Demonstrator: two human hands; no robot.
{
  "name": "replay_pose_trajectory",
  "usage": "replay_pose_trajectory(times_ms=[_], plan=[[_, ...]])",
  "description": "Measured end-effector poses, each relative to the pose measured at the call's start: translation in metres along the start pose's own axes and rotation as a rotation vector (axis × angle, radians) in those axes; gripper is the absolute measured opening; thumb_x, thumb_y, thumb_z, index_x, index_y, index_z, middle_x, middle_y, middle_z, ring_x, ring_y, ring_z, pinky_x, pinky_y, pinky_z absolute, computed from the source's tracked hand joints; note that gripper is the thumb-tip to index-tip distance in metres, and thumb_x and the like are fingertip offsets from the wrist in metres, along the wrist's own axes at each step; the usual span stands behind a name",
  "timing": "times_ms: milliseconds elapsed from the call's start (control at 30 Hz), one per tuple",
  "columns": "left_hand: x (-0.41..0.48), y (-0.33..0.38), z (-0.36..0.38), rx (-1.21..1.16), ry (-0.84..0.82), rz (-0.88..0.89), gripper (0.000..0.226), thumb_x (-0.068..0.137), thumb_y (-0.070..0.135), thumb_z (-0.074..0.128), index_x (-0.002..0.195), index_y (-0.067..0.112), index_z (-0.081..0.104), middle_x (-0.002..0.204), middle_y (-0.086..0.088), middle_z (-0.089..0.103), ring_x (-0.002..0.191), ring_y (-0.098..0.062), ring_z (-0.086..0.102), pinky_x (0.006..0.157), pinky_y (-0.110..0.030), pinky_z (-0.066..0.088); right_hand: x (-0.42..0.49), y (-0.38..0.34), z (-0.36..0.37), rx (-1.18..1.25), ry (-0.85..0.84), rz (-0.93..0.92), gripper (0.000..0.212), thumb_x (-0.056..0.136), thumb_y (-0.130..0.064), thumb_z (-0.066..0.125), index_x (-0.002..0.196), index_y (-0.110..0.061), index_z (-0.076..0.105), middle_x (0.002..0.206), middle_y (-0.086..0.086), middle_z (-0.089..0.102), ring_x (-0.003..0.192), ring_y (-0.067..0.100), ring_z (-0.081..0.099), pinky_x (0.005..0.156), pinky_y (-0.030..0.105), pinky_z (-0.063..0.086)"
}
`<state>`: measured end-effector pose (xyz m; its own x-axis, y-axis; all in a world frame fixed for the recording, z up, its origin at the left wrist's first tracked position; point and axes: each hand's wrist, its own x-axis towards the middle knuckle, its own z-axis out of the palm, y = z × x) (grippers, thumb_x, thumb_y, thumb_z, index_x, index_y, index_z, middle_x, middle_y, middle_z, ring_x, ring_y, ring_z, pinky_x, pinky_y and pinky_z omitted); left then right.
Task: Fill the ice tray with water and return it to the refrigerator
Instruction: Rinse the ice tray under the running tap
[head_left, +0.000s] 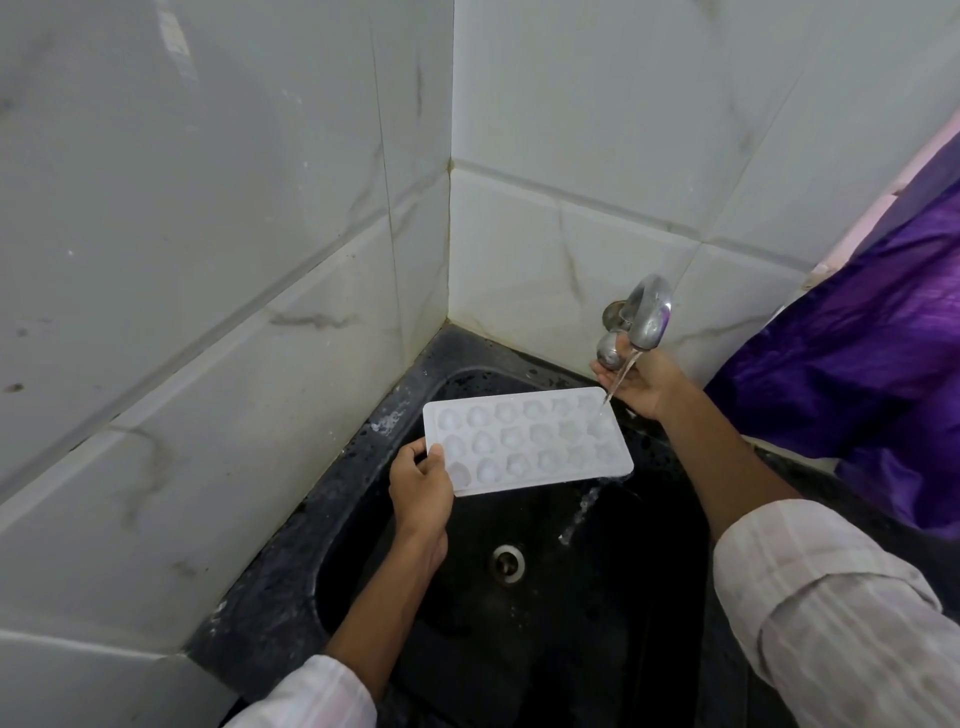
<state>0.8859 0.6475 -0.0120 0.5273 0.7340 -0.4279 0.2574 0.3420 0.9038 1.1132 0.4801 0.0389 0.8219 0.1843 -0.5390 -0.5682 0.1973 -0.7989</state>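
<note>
Black corner sink (291, 571); left hand (421, 491) grips one end of the ice tray (524, 441), water (618, 379) hits its far cells and spills off; right hand (641, 387) holds the tap knob (609, 351)

Your left hand (421, 488): thumb shows on white plastic ice tray (527, 441), most fingers hidden beneath its near-left end. Your right hand (641, 387): fingertips partly hidden behind round knob (609, 352) of chrome wall tap (649, 317); grip unreadable. Fill level of tray cells too faint to tell. Near rim of black speckled stone sink (291, 587) cut off by bottom edge. Right edge cuts off shiny purple cloth (857, 374).
</note>
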Motion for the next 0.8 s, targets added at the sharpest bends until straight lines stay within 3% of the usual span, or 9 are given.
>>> replay_pose_trajectory(times_ms=[133,267,367,600,800], plan=[[-0.0002,0.002,0.0004,0.002,0.002,-0.009,0.011,0.105,0.021,0.048,0.11,0.021,0.057,0.113,-0.005,0.066,0.1,-0.021,0.067,0.087,-0.046,0.059,-0.0031,-0.0017,0.0017,-0.01,0.004,0.007,0.009,0.099,-0.015,0.052,0.101,-0.007,0.055,0.093,0.012,0.056,0.082,0.024,0.062,0.085,0.032,0.052],[-0.001,0.0034,-0.0002,-0.005,-0.006,-0.014,0.011,0.104,0.021,0.049,0.11,0.021,0.059,0.114,-0.007,0.068,0.1,-0.024,0.068,0.087,-0.049,0.059,-0.0021,-0.001,0.0019,-0.014,0.006,-0.001,0.009,0.099,-0.014,0.05,0.103,-0.007,0.055,0.096,0.012,0.056,0.082,0.024,0.062,0.083,0.033,0.053],[-0.0001,0.0026,-0.0011,-0.006,-0.006,-0.012,0.011,0.104,0.022,0.049,0.108,0.022,0.059,0.114,-0.008,0.069,0.1,-0.024,0.069,0.088,-0.05,0.059,-0.0029,-0.0014,0.0013,-0.022,-0.008,-0.006,0.012,0.1,-0.016,0.052,0.091,-0.01,0.057,0.095,0.012,0.057,0.082,0.023,0.062,0.08,0.03,0.055],[-0.001,0.004,-0.0012,-0.013,-0.011,-0.025,0.012,0.104,0.022,0.049,0.111,0.021,0.059,0.114,-0.007,0.069,0.099,-0.025,0.069,0.087,-0.051,0.06,-0.0025,-0.0012,0.0002,-0.035,-0.01,-0.009,0.011,0.099,-0.018,0.053,0.099,-0.008,0.057,0.096,0.012,0.058,0.082,0.022,0.062,0.071,0.028,0.057],[-0.001,0.0054,-0.001,-0.018,-0.008,-0.027,0.012,0.104,0.021,0.049,0.11,0.019,0.059,0.113,-0.007,0.069,0.099,-0.025,0.069,0.087,-0.05,0.06,-0.0031,-0.001,0.0011,-0.015,-0.015,-0.011,0.012,0.099,-0.018,0.053,0.094,-0.008,0.057,0.092,0.012,0.056,0.08,0.022,0.06,0.066,0.027,0.058]])
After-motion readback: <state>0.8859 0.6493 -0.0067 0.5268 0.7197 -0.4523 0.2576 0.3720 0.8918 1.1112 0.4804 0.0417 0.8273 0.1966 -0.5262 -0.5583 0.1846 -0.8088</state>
